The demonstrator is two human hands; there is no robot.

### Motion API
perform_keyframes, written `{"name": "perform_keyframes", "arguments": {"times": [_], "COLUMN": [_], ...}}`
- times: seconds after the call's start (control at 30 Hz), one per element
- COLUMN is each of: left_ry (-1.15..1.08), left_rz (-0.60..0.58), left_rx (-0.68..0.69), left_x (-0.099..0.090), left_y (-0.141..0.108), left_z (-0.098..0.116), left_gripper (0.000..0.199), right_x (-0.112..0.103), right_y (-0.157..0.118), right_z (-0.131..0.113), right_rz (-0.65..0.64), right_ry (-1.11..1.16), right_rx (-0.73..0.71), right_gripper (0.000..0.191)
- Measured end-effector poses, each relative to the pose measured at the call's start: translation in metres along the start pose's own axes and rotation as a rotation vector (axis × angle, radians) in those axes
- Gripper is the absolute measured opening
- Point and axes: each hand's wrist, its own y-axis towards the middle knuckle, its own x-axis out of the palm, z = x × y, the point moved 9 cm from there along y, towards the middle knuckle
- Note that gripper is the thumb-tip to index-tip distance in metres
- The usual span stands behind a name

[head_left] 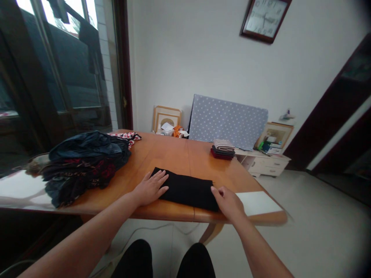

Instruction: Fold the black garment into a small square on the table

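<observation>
A black garment, folded into a long flat strip, lies near the front edge of the wooden table. On its left end rests my left hand, palm down with the fingers stretched out. My right hand is at the other end, its thumb and curled fingers closed on the garment's short edge. What kind of garment it is cannot be made out from the folded shape.
A heap of dark clothes covers the table's left side. Toward the back right stands a small stack of folded clothes. A white sheet lies by the right corner. Behind the wooden table are a dotted grey cloth panel and a white cabinet.
</observation>
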Motion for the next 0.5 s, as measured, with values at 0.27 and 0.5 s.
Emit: {"name": "perform_keyframes", "arguments": {"times": [0.27,0.5], "left_ry": [-0.068,-0.163], "left_rz": [-0.096,0.077], "left_rx": [-0.074,-0.106], "left_x": [-0.005,-0.033], "left_y": [-0.002,0.016], "left_z": [-0.006,-0.024], "left_gripper": [0.073,0.059], "right_x": [0.015,-0.009], "right_y": [-0.008,-0.001], "right_z": [0.000,-0.004], "right_rz": [0.023,0.068], "right_ry": [-0.037,-0.016], "right_rx": [-0.051,-0.038], "right_gripper": [0.027,0.033]}}
